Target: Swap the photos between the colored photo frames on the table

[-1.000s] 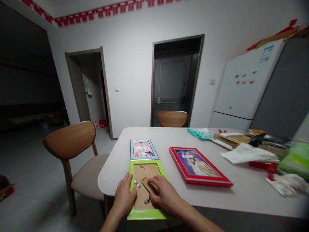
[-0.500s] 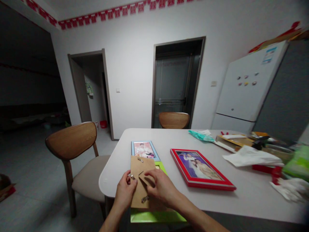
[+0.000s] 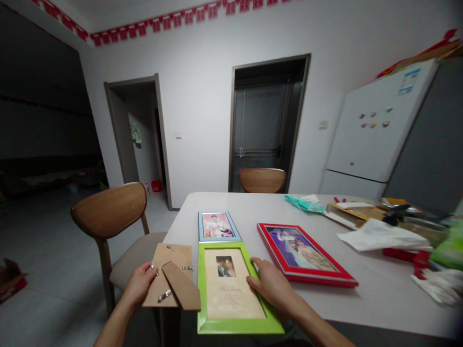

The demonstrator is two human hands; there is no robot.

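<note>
A lime green picture frame (image 3: 200, 284) lies on the white table (image 3: 369, 294) at its near edge, back side up and open, showing a cream insert sheet with a small photo (image 3: 224, 266). My left hand (image 3: 139, 284) is closed on the brown backing board (image 3: 170, 279), holding it out past the table's left edge; its stand flap sticks out. My right hand (image 3: 270, 284) rests on the green frame's right rim, fingers loosely curled.
A small blue frame (image 3: 217, 225) lies just behind the green one and a red frame (image 3: 304, 253) to its right. Papers, packets and clutter (image 3: 383, 231) fill the table's right side. A wooden chair (image 3: 112, 217) stands at left, another (image 3: 263, 179) at the far end, and a white fridge (image 3: 372, 130).
The backing board, seated in the green frame a second ago, was lifted out and carried left by my left hand. My right hand let go of it and moved to the frame's right rim.
</note>
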